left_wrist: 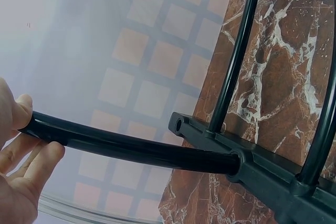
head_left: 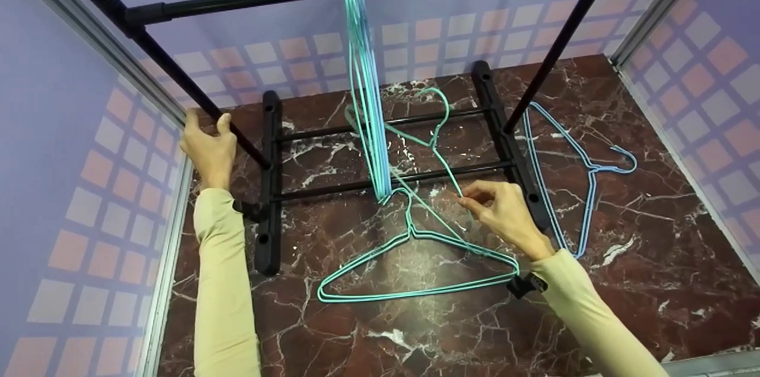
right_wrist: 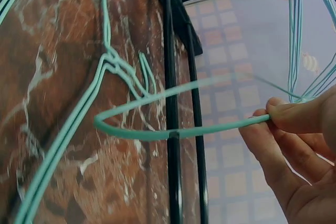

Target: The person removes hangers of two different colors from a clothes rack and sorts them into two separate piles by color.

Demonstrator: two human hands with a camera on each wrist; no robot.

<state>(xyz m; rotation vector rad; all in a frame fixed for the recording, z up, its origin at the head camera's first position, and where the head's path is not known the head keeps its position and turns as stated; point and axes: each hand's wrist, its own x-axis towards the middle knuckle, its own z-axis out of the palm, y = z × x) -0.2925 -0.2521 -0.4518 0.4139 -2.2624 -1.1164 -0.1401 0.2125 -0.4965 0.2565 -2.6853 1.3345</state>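
Note:
My left hand [head_left: 209,148] holds the left upright post [head_left: 178,77] of a black clothes rack. In the left wrist view the thumb and fingers stand around the post [left_wrist: 131,148]. Between thumb and fingertips, my right hand [head_left: 504,214] pinches one shoulder of a green wire hanger [head_left: 446,169]. This hanger is tilted over the rack's lower rods, hook toward the back wall; part of it passes behind a bunch of green and blue hangers [head_left: 369,92]. That bunch hangs from the rack's top bar [head_left: 255,0]. Below, green hangers [head_left: 415,295] lie together on the floor.
Blue hangers [head_left: 592,205] lie on the marble floor [head_left: 653,294] right of the rack's right foot [head_left: 496,92]. Two thin rods [head_left: 320,189] join the feet low down. Lilac panels with a tile pattern [head_left: 89,205] enclose the left, back and right.

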